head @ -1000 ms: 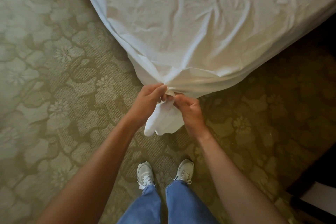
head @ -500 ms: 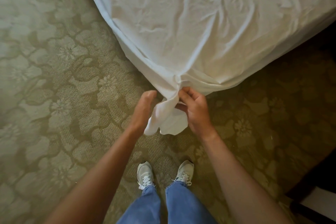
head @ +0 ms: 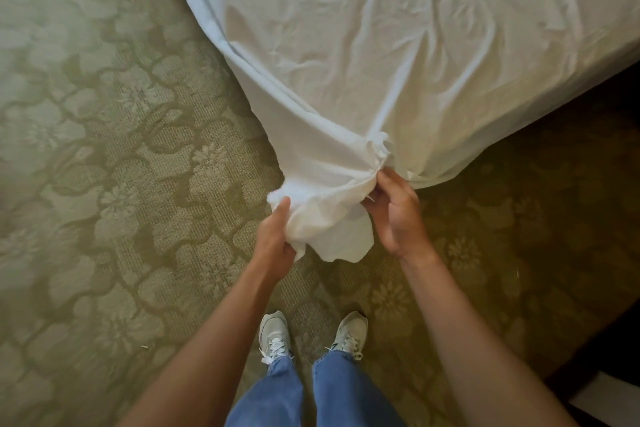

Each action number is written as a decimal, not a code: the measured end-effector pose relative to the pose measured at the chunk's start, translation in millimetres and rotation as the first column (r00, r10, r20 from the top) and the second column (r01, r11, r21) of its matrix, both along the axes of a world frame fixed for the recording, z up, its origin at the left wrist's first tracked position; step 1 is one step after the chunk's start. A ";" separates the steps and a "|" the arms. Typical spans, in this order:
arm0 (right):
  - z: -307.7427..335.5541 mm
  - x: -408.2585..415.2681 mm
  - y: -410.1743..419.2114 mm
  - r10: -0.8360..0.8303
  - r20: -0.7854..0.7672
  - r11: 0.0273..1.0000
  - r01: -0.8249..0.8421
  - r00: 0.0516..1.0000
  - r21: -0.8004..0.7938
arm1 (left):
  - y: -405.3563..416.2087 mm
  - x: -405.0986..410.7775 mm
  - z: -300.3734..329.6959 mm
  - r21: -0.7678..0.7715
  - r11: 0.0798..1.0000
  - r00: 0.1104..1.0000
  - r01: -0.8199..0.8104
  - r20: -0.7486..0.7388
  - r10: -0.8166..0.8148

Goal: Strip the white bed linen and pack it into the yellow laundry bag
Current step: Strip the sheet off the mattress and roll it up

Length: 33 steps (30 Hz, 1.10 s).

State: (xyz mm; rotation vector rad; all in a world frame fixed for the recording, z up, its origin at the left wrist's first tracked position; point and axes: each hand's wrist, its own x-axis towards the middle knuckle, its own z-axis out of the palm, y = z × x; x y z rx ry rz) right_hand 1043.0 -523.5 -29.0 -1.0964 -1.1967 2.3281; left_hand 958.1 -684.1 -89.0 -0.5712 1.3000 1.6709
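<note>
Head view: both hands (head: pixel 275 239) grip sheet corner (head: pixel 325 218).

A green carpet (head: pixel 114 204) with a raised floral and lattice pattern covers the floor. Near the bottom stand two pale lace-up sneakers (head: pixel 277 336), toes pointing far, under blue jeans (head: pixel 266 395). At the near right corner sits a dark object with a white panel (head: pixel 609 395), too cropped to identify

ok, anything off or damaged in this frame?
Nothing damaged. The sheet is wrinkled all over and its corner is bunched off the bed's end, held by the left hand and right hand, as expected mid-strip. No yellow bag in view.
</note>
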 end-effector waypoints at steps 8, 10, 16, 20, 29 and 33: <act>-0.3 1.1 -21.3 0.011 0.221 0.993 -0.036 0.975 0.110 | -14.1 -1.3 40.1 0.172 0.984 0.993 -0.053 -0.099 0.071; 5.2 4.0 -38.9 0.071 0.248 0.989 -0.100 0.966 0.108 | -14.2 1.4 55.4 0.170 0.985 0.991 -0.033 -0.122 0.054; 42.6 3.3 -78.1 0.207 0.273 0.974 -0.224 0.939 0.031 | -24.5 8.0 100.8 0.192 0.981 0.994 0.005 -0.108 0.016; 76.0 -5.5 -81.7 0.210 0.339 0.976 -0.214 0.917 -0.024 | -37.3 6.2 133.5 0.177 0.982 0.980 0.069 -0.199 -0.033; 150.0 -13.8 -85.9 0.191 0.353 0.980 -0.197 0.916 -0.018 | -68.8 10.7 187.9 0.134 0.973 0.942 0.189 -0.306 -0.140; 182.0 -18.6 -91.2 0.146 0.318 0.987 -0.158 0.937 0.011 | -75.7 22.8 202.6 0.037 0.945 0.909 0.325 -0.288 -0.301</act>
